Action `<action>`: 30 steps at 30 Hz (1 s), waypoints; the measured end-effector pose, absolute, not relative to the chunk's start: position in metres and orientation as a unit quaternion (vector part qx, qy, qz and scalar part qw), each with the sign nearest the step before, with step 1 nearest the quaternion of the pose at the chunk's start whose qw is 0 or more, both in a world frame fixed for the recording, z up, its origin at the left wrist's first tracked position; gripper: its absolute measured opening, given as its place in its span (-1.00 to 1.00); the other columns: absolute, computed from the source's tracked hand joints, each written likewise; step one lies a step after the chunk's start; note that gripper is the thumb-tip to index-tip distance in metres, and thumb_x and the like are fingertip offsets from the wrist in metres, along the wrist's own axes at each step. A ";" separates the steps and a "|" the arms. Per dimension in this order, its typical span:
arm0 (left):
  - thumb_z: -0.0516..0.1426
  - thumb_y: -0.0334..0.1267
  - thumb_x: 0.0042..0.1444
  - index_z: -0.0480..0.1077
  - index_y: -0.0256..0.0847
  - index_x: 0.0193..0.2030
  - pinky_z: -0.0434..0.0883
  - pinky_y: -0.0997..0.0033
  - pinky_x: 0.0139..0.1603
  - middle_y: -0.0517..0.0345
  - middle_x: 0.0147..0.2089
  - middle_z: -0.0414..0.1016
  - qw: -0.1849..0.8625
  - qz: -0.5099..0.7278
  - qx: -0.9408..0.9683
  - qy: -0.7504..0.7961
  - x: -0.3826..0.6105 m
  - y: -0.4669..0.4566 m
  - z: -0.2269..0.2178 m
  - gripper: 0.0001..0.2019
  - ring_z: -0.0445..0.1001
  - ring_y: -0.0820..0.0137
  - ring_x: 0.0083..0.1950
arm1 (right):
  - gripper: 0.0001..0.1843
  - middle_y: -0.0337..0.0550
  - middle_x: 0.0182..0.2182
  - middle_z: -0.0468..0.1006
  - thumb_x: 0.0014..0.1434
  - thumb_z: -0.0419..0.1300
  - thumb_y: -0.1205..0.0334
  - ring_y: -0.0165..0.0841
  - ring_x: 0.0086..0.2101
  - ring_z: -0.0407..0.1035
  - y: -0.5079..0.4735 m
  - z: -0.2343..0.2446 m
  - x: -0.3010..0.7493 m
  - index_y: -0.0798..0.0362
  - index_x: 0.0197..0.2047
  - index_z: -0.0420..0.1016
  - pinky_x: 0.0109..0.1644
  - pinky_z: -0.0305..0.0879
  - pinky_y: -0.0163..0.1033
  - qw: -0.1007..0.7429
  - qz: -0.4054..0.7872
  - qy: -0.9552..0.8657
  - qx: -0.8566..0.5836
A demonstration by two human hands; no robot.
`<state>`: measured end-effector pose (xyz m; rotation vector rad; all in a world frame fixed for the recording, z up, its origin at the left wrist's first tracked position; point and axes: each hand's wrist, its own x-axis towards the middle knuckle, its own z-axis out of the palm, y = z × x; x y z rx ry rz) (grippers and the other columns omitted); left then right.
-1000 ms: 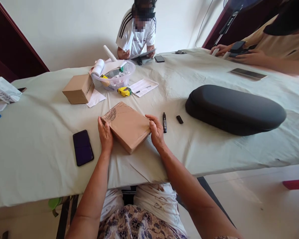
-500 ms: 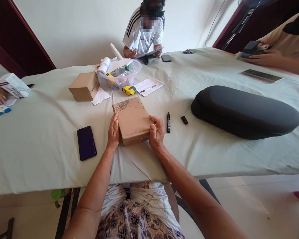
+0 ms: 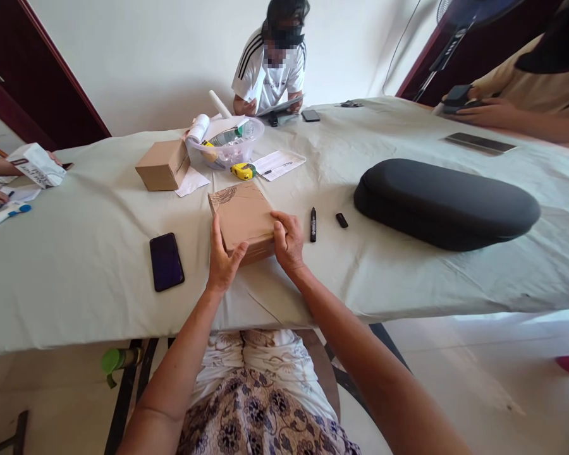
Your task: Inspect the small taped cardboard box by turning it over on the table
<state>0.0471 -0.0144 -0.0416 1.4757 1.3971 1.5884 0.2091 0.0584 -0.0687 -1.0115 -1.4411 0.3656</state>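
Note:
A brown cardboard box [image 3: 244, 218] with black scribbled lines at its far left corner is between my hands, near the table's front edge. My left hand [image 3: 224, 259] grips its near left corner, the thumb along the near edge and the fingers up the left side. On the right side, my right hand [image 3: 289, 240] holds the box with its fingers and thumb bent at the edge. A black marker [image 3: 313, 225] lies just right of my right hand, its cap [image 3: 342, 220] apart from it. To the left rests a dark phone [image 3: 166, 262].
Behind the box are a yellow tape measure [image 3: 243, 170], papers [image 3: 284, 164], a second cardboard box [image 3: 159, 167] and a plastic basket [image 3: 253, 142] of odds and ends. A long black case [image 3: 446, 202] takes up the right. People sit across the table and at both sides.
My left hand has shifted from the box's left side to its near left corner, its thumb now over the near edge. My right hand keeps its hold. The view has moved slightly.

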 end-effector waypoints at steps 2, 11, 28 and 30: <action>0.19 0.26 0.14 0.10 -0.03 0.45 -0.05 0.08 0.56 -0.04 0.56 0.00 0.254 0.591 0.559 0.523 0.048 -0.018 -0.048 -0.18 -0.08 0.13 0.60 | -0.50 -0.07 -0.18 0.55 0.36 -0.03 -0.19 -0.19 -0.12 0.41 0.053 -0.071 0.206 -0.05 -0.01 0.56 0.06 0.39 0.01 0.629 0.158 -0.617 -0.445; 0.06 0.33 0.19 0.16 -0.16 0.38 0.05 0.09 0.53 -0.19 0.47 0.17 0.195 0.642 0.538 0.510 0.051 -0.003 -0.075 -0.22 0.12 0.11 0.53 | -0.41 0.04 0.07 0.51 0.33 0.02 -0.21 -0.13 0.05 0.39 0.041 -0.094 0.204 -0.02 0.23 0.40 0.18 0.34 0.08 0.638 0.173 -0.614 -0.432; 0.32 0.23 -0.02 0.17 -0.16 0.40 0.23 0.07 0.41 -0.20 0.33 0.32 0.186 0.637 0.516 0.542 0.046 0.002 -0.086 -0.08 0.30 0.04 0.39 | -0.28 0.09 0.14 0.46 0.12 0.31 -0.16 -0.09 0.12 0.37 0.037 -0.103 0.201 0.00 0.25 0.32 0.16 0.39 0.07 0.605 0.220 -0.608 -0.464; 0.31 0.22 0.01 0.23 -0.17 0.38 0.24 0.06 0.40 -0.21 0.29 0.35 0.165 0.631 0.508 0.562 0.043 0.003 -0.088 -0.13 0.31 0.03 0.37 | -0.33 0.08 0.10 0.49 0.13 0.29 -0.15 -0.12 0.06 0.40 0.039 -0.104 0.201 0.01 0.21 0.37 0.04 0.46 0.01 0.602 0.255 -0.594 -0.469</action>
